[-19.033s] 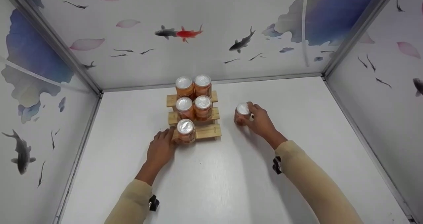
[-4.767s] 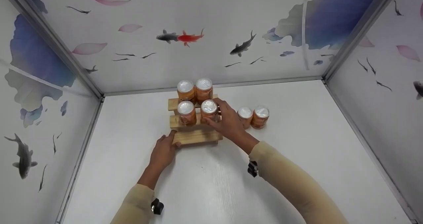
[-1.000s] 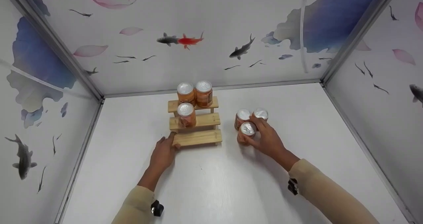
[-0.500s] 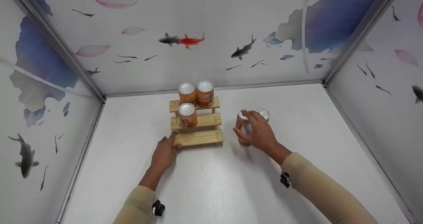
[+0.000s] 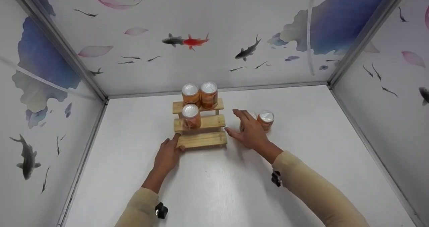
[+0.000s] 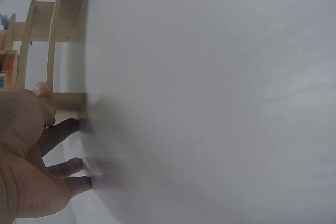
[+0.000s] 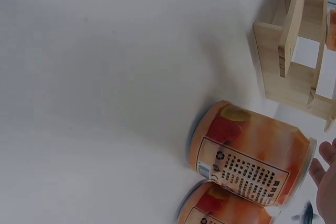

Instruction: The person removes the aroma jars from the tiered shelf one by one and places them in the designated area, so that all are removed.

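A three-step wooden stand (image 5: 201, 128) sits mid-table. Two orange cans (image 5: 200, 94) with silver lids stand on its top step, and one can (image 5: 191, 116) stands on the middle step at the left. The bottom step is bare. My left hand (image 5: 170, 151) rests on the table, thumb against the bottom step's left end (image 6: 68, 99). My right hand (image 5: 245, 130) hovers open, fingers spread, between the stand and the cans on the table. One table can (image 5: 266, 120) shows fully; the hand hides the others. The right wrist view shows two table cans (image 7: 252, 156) side by side.
White booth walls with fish and petal prints close in the table (image 5: 214, 193) at the left, back and right. The stand (image 7: 296, 51) lies just left of the table cans. Bare white surface extends in front of both hands.
My right hand let go of the can it set down beside the two table cans and moved left toward the stand. The left hand stayed put.
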`<state>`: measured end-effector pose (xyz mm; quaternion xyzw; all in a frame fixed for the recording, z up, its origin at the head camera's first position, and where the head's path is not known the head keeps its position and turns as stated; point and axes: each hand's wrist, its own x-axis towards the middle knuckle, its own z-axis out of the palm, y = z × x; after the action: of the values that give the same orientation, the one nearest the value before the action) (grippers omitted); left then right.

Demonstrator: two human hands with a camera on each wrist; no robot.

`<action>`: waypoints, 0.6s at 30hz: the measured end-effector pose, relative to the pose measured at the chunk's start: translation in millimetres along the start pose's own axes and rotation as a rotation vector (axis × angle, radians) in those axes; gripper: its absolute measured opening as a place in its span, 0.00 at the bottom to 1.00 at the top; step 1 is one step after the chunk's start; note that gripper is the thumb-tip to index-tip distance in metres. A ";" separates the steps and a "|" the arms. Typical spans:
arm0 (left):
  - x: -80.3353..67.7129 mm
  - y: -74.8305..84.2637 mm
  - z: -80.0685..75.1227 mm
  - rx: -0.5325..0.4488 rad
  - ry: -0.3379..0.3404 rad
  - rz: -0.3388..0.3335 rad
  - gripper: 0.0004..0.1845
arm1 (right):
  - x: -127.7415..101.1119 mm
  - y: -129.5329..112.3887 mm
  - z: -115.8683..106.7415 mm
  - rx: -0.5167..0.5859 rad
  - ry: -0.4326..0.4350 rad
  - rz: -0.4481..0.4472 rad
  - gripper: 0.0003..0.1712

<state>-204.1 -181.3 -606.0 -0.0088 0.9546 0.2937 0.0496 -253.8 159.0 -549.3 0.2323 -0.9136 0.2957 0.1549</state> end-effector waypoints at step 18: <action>-1.6 1.1 0.2 0.001 0.022 0.011 0.29 | 24.5 -30.3 25.9 0.101 -0.032 -0.028 0.45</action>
<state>-202.5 -180.2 -605.4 -0.0066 0.9553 0.2933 0.0373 -262.6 113.3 -545.0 0.2571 -0.8966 0.3354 0.1324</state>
